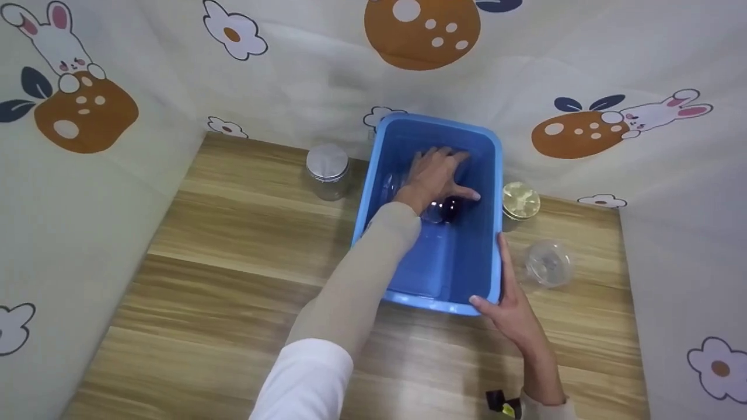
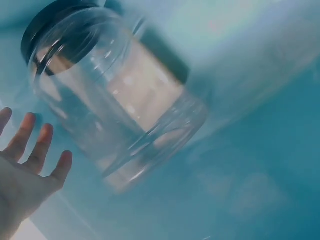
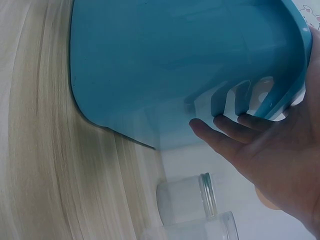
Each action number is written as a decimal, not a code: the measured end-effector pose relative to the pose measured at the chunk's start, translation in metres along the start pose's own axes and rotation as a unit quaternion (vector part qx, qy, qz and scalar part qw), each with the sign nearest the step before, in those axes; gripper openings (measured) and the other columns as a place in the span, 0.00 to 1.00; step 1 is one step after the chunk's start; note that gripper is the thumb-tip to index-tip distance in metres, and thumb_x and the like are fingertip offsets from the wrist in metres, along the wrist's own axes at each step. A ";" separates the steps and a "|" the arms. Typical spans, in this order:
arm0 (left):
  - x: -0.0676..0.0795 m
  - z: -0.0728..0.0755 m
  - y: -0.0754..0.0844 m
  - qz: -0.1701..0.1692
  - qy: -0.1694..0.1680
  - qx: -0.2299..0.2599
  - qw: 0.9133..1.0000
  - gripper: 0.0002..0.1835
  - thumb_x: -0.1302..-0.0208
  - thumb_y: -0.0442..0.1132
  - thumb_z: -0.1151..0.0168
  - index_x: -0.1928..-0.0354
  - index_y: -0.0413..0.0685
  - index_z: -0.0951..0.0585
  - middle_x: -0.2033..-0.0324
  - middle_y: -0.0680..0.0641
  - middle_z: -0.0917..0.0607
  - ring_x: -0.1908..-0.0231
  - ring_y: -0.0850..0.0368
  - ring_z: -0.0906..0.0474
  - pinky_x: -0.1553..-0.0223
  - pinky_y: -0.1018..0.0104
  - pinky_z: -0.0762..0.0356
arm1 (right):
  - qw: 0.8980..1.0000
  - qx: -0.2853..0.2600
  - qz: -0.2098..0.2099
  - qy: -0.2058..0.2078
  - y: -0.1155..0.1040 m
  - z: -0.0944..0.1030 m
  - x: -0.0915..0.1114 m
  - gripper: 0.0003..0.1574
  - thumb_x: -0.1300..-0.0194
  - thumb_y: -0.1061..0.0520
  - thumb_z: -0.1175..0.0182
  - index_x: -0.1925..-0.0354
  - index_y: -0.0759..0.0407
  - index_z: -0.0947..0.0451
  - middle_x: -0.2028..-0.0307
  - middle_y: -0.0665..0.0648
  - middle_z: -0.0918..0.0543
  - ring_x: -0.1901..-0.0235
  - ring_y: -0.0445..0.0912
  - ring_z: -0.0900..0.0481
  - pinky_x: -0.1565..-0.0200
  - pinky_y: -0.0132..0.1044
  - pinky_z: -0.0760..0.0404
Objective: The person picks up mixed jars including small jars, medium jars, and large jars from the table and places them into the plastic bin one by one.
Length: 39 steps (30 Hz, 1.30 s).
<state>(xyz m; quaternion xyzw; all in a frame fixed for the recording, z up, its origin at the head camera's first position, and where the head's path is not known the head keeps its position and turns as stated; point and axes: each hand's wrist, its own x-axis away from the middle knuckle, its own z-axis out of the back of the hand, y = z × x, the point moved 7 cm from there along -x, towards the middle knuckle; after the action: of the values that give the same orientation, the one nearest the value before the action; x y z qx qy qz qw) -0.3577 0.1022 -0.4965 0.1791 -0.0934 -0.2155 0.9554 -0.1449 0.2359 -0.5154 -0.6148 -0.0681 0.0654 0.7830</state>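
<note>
Head view: my left grip (image 1: 435, 172) reaches open-fingered for the clear jar (image 1: 439, 209), so I should wrap its middle while my right grip (image 1: 509, 303), flat-fingered, steadies the blue bin (image 1: 493, 192).

Head view looks down over blue tub (image 1: 437, 256); 2 wrist views close, sharing it.
</note>
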 end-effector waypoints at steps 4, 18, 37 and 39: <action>0.001 0.006 0.002 0.007 -0.015 0.017 1.000 0.56 0.55 0.81 0.44 0.23 0.70 0.44 0.25 0.52 0.40 0.25 0.49 0.48 0.27 0.44 0.53 | 1.000 -0.013 0.006 -0.002 -0.001 0.000 -0.001 0.71 0.45 0.71 0.33 0.21 0.36 0.65 0.22 0.50 0.58 0.31 0.58 0.45 0.42 0.32 0.28; 0.008 0.017 0.012 -0.014 -0.054 0.032 0.998 0.56 0.52 0.86 0.56 0.22 0.77 0.56 0.22 0.52 0.48 0.23 0.47 0.56 0.26 0.44 0.59 | 1.000 -0.015 -0.009 -0.001 0.003 -0.001 -0.002 0.70 0.44 0.69 0.34 0.21 0.34 0.65 0.22 0.54 0.59 0.33 0.61 0.42 0.45 0.36 0.24; 0.030 0.048 0.041 -0.096 -0.011 -0.047 0.994 0.54 0.49 0.87 0.63 0.22 0.77 0.63 0.23 0.54 0.47 0.25 0.48 0.51 0.27 0.44 0.52 | 1.000 -0.010 0.021 0.003 -0.001 -0.001 0.001 0.69 0.45 0.71 0.36 0.21 0.36 0.64 0.22 0.51 0.59 0.32 0.58 0.45 0.42 0.31 0.29; 0.032 0.052 0.045 -0.107 -0.004 -0.059 0.993 0.54 0.48 0.86 0.64 0.22 0.77 0.63 0.23 0.54 0.47 0.25 0.49 0.51 0.27 0.45 0.51 | 1.000 -0.005 0.018 0.004 -0.001 -0.001 0.001 0.69 0.45 0.70 0.36 0.21 0.35 0.64 0.22 0.49 0.58 0.31 0.57 0.46 0.41 0.30 0.30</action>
<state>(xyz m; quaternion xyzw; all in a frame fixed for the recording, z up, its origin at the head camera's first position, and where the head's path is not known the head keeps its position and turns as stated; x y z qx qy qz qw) -0.3249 0.1103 -0.4284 0.1302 -0.0648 -0.3220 0.9355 -0.1438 0.2350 -0.5151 -0.6200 -0.0541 0.0762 0.7790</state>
